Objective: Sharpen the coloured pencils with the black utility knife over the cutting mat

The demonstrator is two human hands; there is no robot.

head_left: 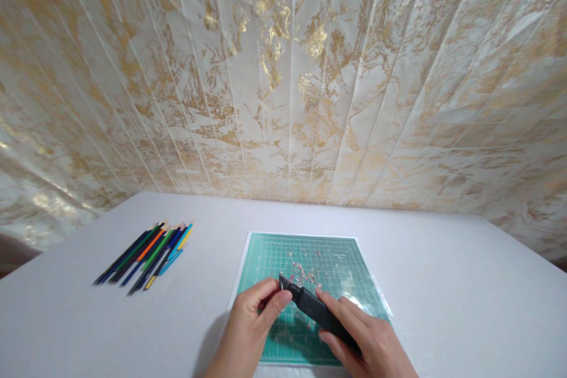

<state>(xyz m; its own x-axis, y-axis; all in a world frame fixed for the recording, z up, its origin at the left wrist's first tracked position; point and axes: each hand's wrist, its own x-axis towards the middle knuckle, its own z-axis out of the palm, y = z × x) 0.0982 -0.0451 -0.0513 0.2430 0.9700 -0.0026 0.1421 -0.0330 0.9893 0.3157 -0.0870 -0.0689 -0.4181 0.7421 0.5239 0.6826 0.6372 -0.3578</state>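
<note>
My right hand (367, 336) is wrapped round a black utility knife (316, 307) held low over a green cutting mat (270, 257). My left hand (250, 322) pinches at the knife's front tip, thumb and forefinger closed on the blade end. Small pinkish shavings (305, 269) lie scattered on the mat just beyond the knife. A pencil, if any sits between my fingers, is hidden.
A row of coloured pencils (148, 254) lies on the white table (443, 283) to the left of the mat. A wall with white and gold marbled covering (283, 71) rises right behind the table's far edge.
</note>
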